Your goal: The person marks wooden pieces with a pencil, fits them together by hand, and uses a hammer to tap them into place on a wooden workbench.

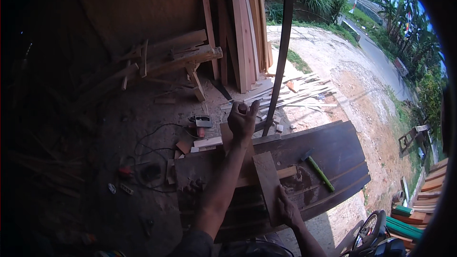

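Nearest the camera, a dark sleeve (196,242) is seen at the lower edge, and from it the left forearm (221,195) is stretched forward over a dark wooden workbench (333,138). The left hand (243,121) is raised near the far edge of the bench, its fingers curled inward and its thumb pointed up; a small rounded brown shape is seen among the fingers, but whether anything is grasped there cannot be told. By the right hand (288,207), a flat rectangular board (267,178) is grasped at its right edge, the thumb laid on the upper face. The board is held at a slant over the near part of the bench, across a pale wooden strip (287,172). A second board (248,169) is partly covered by the left forearm.

To the right of the held board, a hammer with a green handle (321,173) is laid on the benchtop, its dark head turned toward the far side. Beyond the bench, a corded power tool (202,122) is seen on the littered floor. Long planks (242,38) are leaned against the wall, and thin offcuts (304,94) are strewn beside them in sunlight. At lower right, a motorbike wheel (370,231) is partly shown.
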The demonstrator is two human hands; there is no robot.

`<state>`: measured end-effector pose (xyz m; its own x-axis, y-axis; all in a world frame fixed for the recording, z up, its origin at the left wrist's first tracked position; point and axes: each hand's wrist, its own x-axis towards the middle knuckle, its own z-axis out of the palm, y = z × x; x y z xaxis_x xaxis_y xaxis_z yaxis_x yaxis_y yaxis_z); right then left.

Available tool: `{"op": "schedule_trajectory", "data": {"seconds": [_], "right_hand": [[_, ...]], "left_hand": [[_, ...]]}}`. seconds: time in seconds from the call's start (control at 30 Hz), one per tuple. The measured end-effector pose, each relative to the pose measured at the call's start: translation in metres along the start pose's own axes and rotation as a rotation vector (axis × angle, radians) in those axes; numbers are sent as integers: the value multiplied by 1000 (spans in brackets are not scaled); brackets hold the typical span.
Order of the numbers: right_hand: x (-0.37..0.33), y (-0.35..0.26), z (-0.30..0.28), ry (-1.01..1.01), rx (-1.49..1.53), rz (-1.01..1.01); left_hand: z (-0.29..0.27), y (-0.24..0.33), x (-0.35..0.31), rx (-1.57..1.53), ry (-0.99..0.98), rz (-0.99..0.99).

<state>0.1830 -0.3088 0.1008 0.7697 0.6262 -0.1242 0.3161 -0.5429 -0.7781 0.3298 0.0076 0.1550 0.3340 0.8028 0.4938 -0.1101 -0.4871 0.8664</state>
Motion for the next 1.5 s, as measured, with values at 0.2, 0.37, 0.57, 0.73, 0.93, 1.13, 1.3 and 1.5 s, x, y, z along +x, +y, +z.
{"op": "schedule_trajectory", "data": {"seconds": [0.2, 0.37, 0.57, 0.73, 0.93, 1.13, 1.3, 1.5], "right_hand": [[-3, 1, 1, -1, 16, 23], [-2, -2, 1, -73, 72, 95], [-15, 23, 9, 172, 693, 23], [-24, 36, -38, 302, 963, -106], [15, 87, -84, 213, 489, -29], [60, 71, -84, 9, 138, -133], [88, 89, -96, -30, -236, -561], [100, 111, -84, -208, -127, -360]], "left_hand": [[-18, -17, 27, -230, -552, -159], [-41, -10, 52, -509, -1004, -354], [-68, -31, 4, -312, -599, -142], [-181, -33, -74, -54, -299, -97], [-295, -52, -163, 206, -158, -300], [-296, -52, -196, 499, -314, -250], [-284, -57, -200, 569, -290, -176], [-279, -66, -199, 552, -298, -186]]}}
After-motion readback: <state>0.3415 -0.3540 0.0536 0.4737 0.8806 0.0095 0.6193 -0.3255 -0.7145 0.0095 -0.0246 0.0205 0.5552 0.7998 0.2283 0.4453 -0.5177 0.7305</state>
